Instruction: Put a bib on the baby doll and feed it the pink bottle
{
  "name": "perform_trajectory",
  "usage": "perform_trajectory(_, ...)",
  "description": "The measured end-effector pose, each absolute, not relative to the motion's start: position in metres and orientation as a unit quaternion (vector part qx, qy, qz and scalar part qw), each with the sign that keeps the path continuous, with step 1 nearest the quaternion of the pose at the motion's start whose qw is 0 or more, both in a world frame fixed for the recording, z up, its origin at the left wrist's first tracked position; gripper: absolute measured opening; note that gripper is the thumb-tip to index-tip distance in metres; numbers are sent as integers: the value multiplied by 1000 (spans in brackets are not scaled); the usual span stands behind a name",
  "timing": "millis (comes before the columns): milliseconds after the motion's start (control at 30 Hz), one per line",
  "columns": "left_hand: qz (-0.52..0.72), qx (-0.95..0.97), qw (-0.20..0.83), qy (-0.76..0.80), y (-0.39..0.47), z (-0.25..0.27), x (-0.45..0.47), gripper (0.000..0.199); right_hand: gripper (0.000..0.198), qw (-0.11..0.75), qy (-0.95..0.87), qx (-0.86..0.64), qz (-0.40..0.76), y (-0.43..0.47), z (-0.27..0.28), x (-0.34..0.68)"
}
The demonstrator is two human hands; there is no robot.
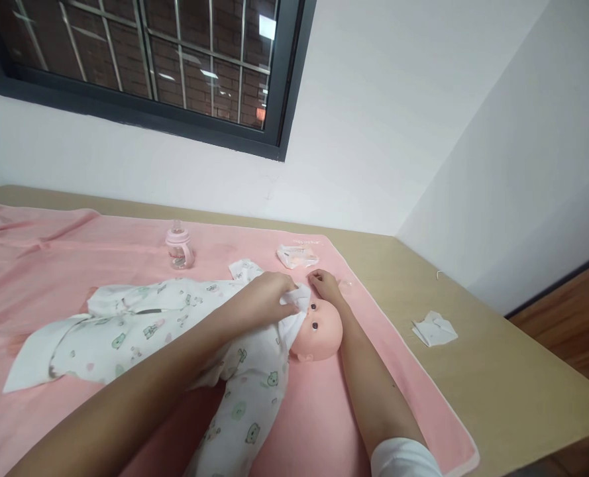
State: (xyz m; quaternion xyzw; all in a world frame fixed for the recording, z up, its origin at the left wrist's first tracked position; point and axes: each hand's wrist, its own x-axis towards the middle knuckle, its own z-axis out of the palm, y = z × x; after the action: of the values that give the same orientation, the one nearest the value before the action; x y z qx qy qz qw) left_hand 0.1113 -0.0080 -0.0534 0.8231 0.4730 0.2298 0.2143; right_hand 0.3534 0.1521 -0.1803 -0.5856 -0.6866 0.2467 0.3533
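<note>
Head view: the doll [175,308] lies on its back on the blanket [319,414], its head [321,341] toward the right end of the surface [478,338]. The left hand [277,297] is pinched on a white cloth [299,301] at the lower face; too firm a press could turn the head, too light a pinch could let the cloth slip. The right hand [325,286] is curled just beyond the head; whether it holds anything, I cannot tell. Its forearm [374,377] runs close along the head, so a sideways sweep might knock it. A packet [297,256], near the blanket's far right corner, could be nudged by those fingers. The bottle [179,250] stands upright near the blanket's far edge; a careless leftward reach might topple it.
</note>
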Motion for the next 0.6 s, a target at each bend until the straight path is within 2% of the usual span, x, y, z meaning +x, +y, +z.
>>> perform_trajectory(133,210,831,219,467,-12,-54,115,28,15,352,-686,-588,245,150,-178,352)
perform_trajectory(433,241,822,224,465,-15,-52,117,41,17,350,-688,-587,243,148,-176,352)
perform_trajectory(600,231,821,228,469,-17,-46,119,41,18,352,-681,-589,254,148,-176,351)
